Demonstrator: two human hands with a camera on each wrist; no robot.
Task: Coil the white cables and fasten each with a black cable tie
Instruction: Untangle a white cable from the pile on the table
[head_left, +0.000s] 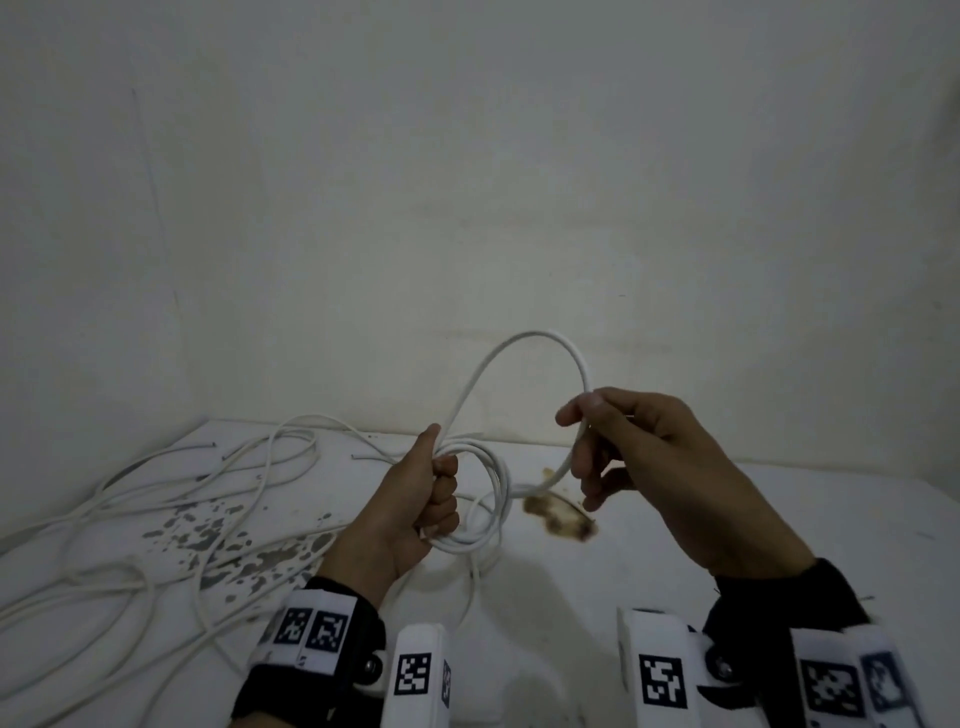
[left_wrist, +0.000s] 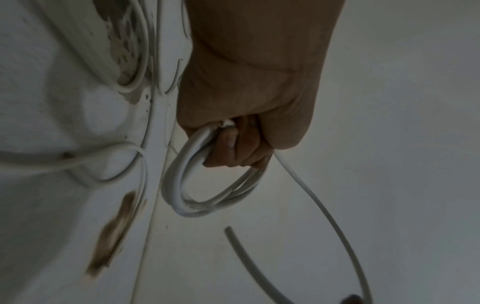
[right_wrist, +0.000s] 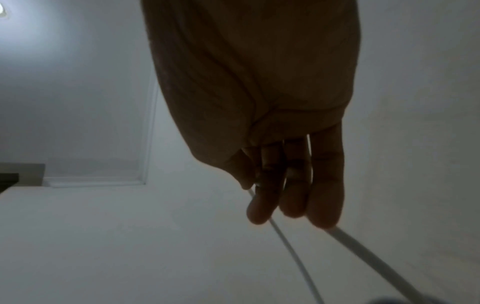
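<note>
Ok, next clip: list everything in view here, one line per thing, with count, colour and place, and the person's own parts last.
coiled cable: one, white, several loops gripped in the left fist above the table; a raised arc runs on to the right hand.
loose cables: count unclear, white, tangled across the left part of the table.
table: one, white, against the wall; grey chipped patches on the left.
brown stain: one, on the table below the right hand.
wall: off-white, behind the table.
cable ties: none visible.
wrist rigs: two, black straps with white marker blocks, one per wrist.
left hand: fist round the coil.
right hand: pinches the cable between thumb and forefinger.
</note>
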